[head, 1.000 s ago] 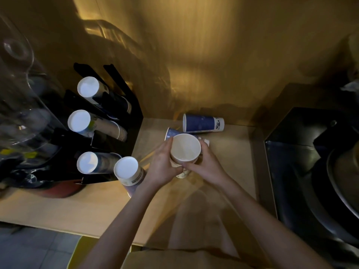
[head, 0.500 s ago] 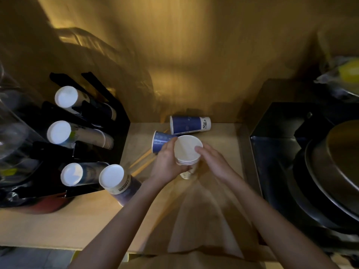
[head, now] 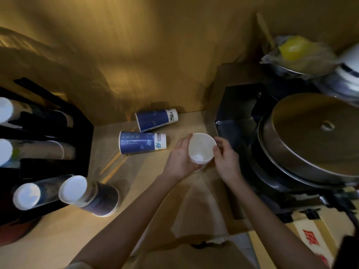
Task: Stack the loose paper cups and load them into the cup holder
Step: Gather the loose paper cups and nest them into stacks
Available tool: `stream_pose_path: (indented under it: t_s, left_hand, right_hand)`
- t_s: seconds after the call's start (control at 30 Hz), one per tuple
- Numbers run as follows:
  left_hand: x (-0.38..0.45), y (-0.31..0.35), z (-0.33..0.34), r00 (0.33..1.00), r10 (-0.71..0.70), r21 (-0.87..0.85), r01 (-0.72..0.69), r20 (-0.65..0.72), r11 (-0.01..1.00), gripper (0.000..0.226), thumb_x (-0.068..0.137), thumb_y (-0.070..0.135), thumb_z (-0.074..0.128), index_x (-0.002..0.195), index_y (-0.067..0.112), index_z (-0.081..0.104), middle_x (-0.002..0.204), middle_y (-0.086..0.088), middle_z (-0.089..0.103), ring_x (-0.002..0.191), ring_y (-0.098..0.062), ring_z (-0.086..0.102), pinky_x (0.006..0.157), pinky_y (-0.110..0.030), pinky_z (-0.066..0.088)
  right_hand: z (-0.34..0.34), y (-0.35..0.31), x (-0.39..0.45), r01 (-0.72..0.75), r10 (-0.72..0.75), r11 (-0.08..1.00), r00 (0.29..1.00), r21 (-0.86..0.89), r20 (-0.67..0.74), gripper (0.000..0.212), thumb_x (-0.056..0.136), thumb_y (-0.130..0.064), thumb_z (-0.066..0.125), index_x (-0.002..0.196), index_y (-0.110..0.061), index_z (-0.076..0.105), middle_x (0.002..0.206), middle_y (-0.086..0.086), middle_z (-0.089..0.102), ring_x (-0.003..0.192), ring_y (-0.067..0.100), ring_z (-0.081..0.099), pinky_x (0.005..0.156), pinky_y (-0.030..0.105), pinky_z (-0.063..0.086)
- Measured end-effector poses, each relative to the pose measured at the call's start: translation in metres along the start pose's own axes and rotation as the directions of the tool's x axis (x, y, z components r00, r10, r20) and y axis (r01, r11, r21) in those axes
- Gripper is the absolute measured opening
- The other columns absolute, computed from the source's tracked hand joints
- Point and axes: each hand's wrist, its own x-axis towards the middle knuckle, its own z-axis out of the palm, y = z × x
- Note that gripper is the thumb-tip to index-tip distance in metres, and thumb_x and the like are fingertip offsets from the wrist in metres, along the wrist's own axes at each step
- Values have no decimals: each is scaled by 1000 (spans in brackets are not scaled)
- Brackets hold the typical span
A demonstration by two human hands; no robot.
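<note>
A short stack of white paper cups [head: 201, 148] stands mouth-up above the wooden counter, and my left hand [head: 179, 159] wraps its left side. My right hand [head: 225, 158] pinches the stack's right rim with fingertips. Two blue cups lie on their sides behind: one [head: 142, 142] near the middle, another [head: 156, 119] close to the wall. A stack of blue cups [head: 91, 196] stands upside down at the front left. The black cup holder [head: 77, 136] at the left edge holds three rows of stacked cups, white bottoms facing me.
A large metal pot with a lid [head: 312, 140] sits on a dark appliance at the right. Behind it are a bagged yellow object [head: 293, 48] and white dishes [head: 349, 72]. A cardboard box with red print [head: 314, 241] is at the lower right. The wooden wall stands close behind.
The view has swung to the right, so the holder has slid toward the left edge. My hands with the cup stack stay together; the two blue cups lie uncovered beside them.
</note>
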Motion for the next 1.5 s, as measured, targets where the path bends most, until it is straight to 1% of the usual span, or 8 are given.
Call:
stream_pose_path:
  t_s: [0.37,0.6,0.77,0.9,1.03,1.17,1.33,1.5]
  left_hand:
    - [-6,1,-5,992,28,1,-29,122,1000,96,67,26,79,142,15,21,144,-8,36,128,-21,39,103,-29,36]
    - [-3,-26,-67,995,36,364,-69,97,929,42,85,23,57,125,13,50,125,-10,56,113,-28,54,90,-38,46]
    - [19,-61,-114,999,-32,542,4,42,840,31,88,22,50,116,11,54,120,-10,56,113,-27,50,90,-37,42]
    - [40,-97,-132,988,-95,701,-18,122,713,51,85,21,55,132,12,37,135,-10,42,126,-27,37,98,-38,37]
    - [49,-139,-137,954,-215,763,-21,208,646,86,78,39,64,143,13,14,151,-12,24,140,-29,21,112,-45,25]
    - [58,-166,-132,917,-271,687,-5,293,727,105,70,51,68,146,15,4,155,-11,15,143,-28,14,116,-45,17]
    - [62,-191,-119,926,-209,577,-12,315,817,98,68,45,72,143,16,17,149,-10,25,138,-28,24,114,-42,22]
    - [67,-202,-120,913,-215,468,30,347,883,91,63,40,76,137,14,29,134,-14,38,126,-31,38,108,-40,35]
  right_hand:
    - [-7,-8,12,-45,59,979,996,-197,70,28,90,-19,49,116,-9,52,115,15,62,106,28,58,90,44,50]
    - [5,-39,39,226,-150,818,972,-529,183,36,91,-26,46,121,-7,53,126,13,54,122,26,38,100,38,35]
    - [32,-75,72,402,-257,669,914,-625,314,33,91,-27,44,116,-11,57,124,8,56,121,24,38,99,38,35]
    - [67,-97,105,463,-217,618,877,-636,428,39,88,-26,49,124,-13,51,132,8,52,126,26,37,102,39,33]
    - [109,-102,133,492,-123,656,818,-572,562,62,86,-21,52,142,-13,27,147,8,35,137,25,25,107,37,30]
    - [147,-93,151,560,-138,638,758,-528,638,72,87,-23,54,146,-12,14,153,10,25,141,26,20,114,38,19]
    - [177,-83,163,597,-52,607,688,-525,724,82,86,-24,56,147,-16,3,158,5,9,145,23,7,118,39,8]
    - [191,-75,171,587,-33,583,708,-562,705,91,82,-30,62,147,-17,0,158,5,8,146,22,5,119,40,4]
